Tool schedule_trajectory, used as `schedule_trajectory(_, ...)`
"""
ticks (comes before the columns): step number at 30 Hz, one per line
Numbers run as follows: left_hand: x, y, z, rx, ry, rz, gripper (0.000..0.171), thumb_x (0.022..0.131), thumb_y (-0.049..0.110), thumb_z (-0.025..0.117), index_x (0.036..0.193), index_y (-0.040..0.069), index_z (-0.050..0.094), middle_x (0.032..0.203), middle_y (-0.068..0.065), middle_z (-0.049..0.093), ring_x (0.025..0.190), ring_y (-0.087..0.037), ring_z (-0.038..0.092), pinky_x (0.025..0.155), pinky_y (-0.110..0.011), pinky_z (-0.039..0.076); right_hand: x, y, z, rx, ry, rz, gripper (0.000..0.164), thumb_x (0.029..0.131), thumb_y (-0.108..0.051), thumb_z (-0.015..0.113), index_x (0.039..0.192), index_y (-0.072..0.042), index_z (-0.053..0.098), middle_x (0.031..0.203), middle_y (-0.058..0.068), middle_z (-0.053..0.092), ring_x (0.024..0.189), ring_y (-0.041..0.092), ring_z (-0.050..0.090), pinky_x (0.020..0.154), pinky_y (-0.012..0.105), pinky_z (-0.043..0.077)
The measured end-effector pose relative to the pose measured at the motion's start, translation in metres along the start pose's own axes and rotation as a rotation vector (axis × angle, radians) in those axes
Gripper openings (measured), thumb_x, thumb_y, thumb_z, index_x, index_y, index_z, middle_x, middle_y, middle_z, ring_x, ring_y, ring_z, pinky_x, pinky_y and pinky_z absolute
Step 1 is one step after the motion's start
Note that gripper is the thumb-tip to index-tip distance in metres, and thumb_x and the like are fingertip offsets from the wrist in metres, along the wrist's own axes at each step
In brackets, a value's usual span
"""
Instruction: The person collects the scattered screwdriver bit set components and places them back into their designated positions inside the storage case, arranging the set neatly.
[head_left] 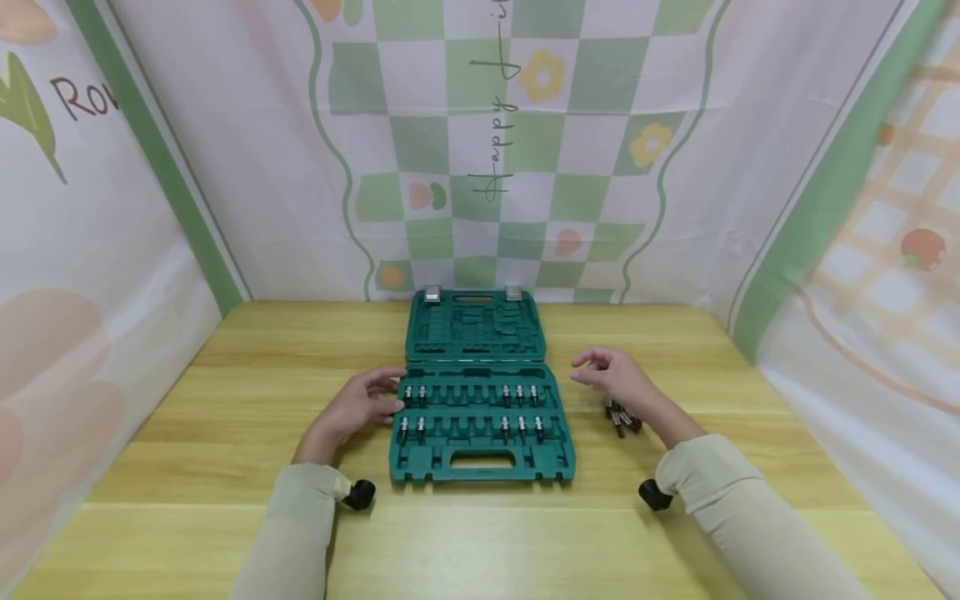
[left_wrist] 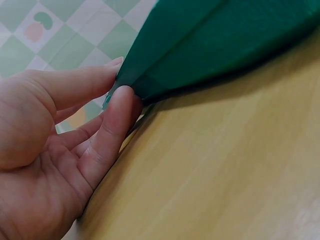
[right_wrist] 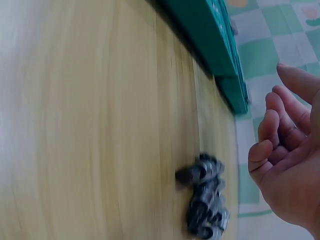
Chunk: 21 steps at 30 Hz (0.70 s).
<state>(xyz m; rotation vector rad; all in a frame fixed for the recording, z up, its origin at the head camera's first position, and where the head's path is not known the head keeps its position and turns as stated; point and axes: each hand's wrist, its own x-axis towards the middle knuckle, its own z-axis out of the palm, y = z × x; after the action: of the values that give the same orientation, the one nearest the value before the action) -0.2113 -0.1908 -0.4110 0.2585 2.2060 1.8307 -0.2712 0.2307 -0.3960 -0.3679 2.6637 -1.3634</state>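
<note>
A green plastic tool case [head_left: 480, 450] lies unfolded on the table in the head view, its lid [head_left: 450, 333] laid back. Small silver-topped, dark-tipped socket bits [head_left: 506, 397] stand in its two rows at left and right, with vacant slots between. At the case's left edge, my left hand [head_left: 358, 407] grips the rim with thumb and fingers; the left wrist view shows the fingertips against the green wall [left_wrist: 200, 55]. Right of the case, my right hand [head_left: 618, 379] hovers with loosely bent fingers and holds nothing. Below it sits a small pile of dark metal bits [right_wrist: 205, 200], partly hidden by the forearm in the head view.
The wooden table [head_left: 480, 542] runs back to a patterned cloth [head_left: 517, 125], and more cloth hangs at both sides. Two silver latches [head_left: 432, 293] are on the lid's far edge. A black wrist device [head_left: 656, 495] sits at each cuff.
</note>
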Motion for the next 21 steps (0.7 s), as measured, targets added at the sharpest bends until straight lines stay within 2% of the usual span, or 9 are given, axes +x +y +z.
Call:
schedule_trajectory(6, 0.001, -0.001, 0.000, 0.006, 0.000, -0.003, 0.053, 0.092, -0.005, 0.060, 0.143, -0.001, 0.044, 0.125, -0.026, 0.047, 0.094, -0.026, 0.059, 0.078, -0.039, 0.057, -0.004, 0.006, -0.011, -0.031, -0.020, 0.022, 0.023, 0.095, -0.017, 0.065, 0.109, 0.002, 0.062, 0.084, 0.022, 0.059, 0.073, 0.035, 0.056, 0.061, 0.039, 0.051)
schedule_trajectory(14, 0.014, -0.026, -0.005, 0.012, 0.016, 0.003, 0.055, 0.093, -0.003, 0.061, 0.144, 0.002, 0.043, 0.127, -0.025, 0.046, 0.096, -0.027, 0.058, 0.077, -0.040, 0.057, -0.011, 0.009, -0.022, -0.075, -0.069, 0.023, 0.025, 0.095, -0.016, 0.065, 0.109, 0.003, 0.061, 0.078, 0.014, 0.056, 0.072, 0.030, 0.054, 0.064, 0.039, 0.051)
schedule_trajectory(21, 0.015, -0.029, -0.004, 0.017, 0.031, 0.004, 0.054, 0.093, 0.000, 0.063, 0.143, 0.008, 0.047, 0.128, -0.023, 0.046, 0.097, -0.028, 0.059, 0.077, -0.039, 0.057, -0.014, 0.018, -0.029, -0.153, -0.091, 0.002, 0.021, 0.092, -0.015, 0.068, 0.104, 0.002, 0.064, 0.071, 0.006, 0.052, 0.063, 0.020, 0.048, 0.057, 0.034, 0.046)
